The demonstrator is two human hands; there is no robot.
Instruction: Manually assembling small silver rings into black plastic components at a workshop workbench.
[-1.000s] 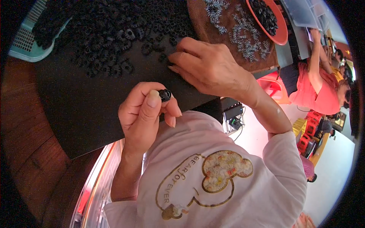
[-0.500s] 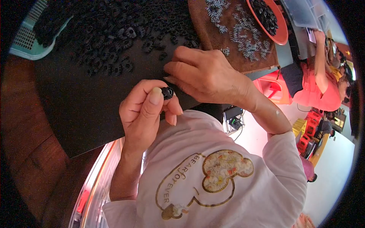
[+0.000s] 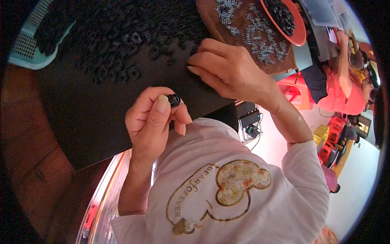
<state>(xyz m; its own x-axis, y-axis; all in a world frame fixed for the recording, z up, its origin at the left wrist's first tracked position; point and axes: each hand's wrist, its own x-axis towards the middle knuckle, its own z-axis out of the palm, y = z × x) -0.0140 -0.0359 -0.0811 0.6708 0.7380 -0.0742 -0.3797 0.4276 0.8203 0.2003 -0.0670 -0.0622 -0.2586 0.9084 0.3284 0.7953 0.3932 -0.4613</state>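
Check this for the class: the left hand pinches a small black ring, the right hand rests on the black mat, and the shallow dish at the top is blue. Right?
Not quite. The dish is orange, not blue, as the head view shows. The rest stands: the left hand pinches a small black ring, and the right hand rests on the black mat.

The small ring (image 3: 174, 100) is black, like the heap of rings (image 3: 122, 44) on the black table (image 3: 81, 114). The springs (image 3: 260, 36) are silvery on a brown board (image 3: 211, 12). The bowl (image 3: 298, 34) is orange-red, the basket (image 3: 24, 49) pale turquoise, the shirt (image 3: 227, 195) pink with a gold print.
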